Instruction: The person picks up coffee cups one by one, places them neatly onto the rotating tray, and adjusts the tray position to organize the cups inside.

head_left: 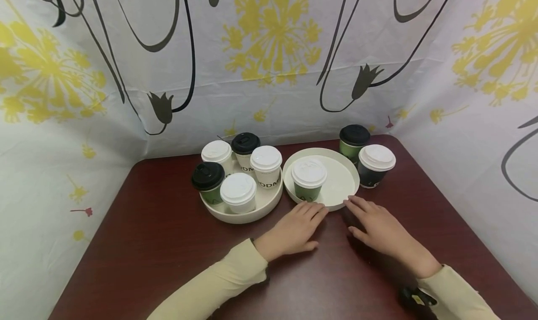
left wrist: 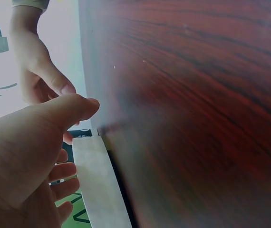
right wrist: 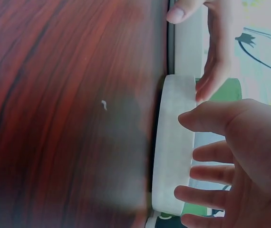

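Observation:
A round cream tray (head_left: 342, 182) holds one green paper cup (head_left: 308, 192) with a white lid, standing upright at its left side. My left hand (head_left: 294, 229) lies at the tray's near edge, just in front of that cup, with its fingers extended. To its right, my right hand (head_left: 380, 224) has its fingertips at the tray's near right rim, fingers spread and slightly bent. Neither hand holds anything. In the right wrist view, the fingers (right wrist: 204, 195) are beside the tray's side wall (right wrist: 171, 147); whether they touch it I cannot tell.
Left of this tray, a second cream tray (head_left: 241, 218) bears several lidded cups, some white-lidded, some black-lidded. Behind on the right, a green cup (head_left: 352, 149) with a black lid and a dark cup (head_left: 370, 176) with a white lid stand on the red-brown table (head_left: 168, 245). Patterned cloth (head_left: 201, 119) surrounds the table.

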Action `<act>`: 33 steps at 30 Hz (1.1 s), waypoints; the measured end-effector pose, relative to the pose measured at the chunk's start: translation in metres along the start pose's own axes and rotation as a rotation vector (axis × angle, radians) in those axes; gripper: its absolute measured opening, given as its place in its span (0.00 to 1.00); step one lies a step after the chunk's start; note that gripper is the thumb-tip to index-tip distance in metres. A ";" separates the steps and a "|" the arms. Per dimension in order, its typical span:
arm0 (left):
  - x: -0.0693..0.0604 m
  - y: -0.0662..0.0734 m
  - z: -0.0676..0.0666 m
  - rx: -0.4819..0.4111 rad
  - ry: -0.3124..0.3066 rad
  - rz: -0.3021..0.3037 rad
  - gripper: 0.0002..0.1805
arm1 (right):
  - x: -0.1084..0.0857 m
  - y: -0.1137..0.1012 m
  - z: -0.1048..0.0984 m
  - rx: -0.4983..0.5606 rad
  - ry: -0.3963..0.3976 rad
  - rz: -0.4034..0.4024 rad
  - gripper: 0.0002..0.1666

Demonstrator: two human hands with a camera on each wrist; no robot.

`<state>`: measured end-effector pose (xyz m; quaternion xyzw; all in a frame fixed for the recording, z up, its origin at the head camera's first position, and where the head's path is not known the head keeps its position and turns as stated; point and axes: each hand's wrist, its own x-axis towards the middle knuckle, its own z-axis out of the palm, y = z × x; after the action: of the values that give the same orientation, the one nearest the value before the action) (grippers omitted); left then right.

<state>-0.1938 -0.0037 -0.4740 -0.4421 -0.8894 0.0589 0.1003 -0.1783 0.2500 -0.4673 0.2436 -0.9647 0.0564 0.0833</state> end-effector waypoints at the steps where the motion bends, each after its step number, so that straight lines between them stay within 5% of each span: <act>1: 0.000 0.000 0.000 0.000 -0.001 -0.001 0.49 | 0.000 0.001 0.000 0.002 0.001 0.001 0.40; 22: -0.011 -0.016 0.000 -0.019 0.010 -0.059 0.46 | 0.007 0.029 -0.005 0.065 -0.076 0.030 0.40; 33: -0.012 -0.018 0.000 -0.024 -0.001 -0.071 0.46 | 0.006 0.026 -0.003 0.079 -0.080 0.039 0.39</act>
<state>-0.2006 -0.0244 -0.4720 -0.4114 -0.9052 0.0448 0.0966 -0.1956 0.2699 -0.4649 0.2298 -0.9688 0.0861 0.0336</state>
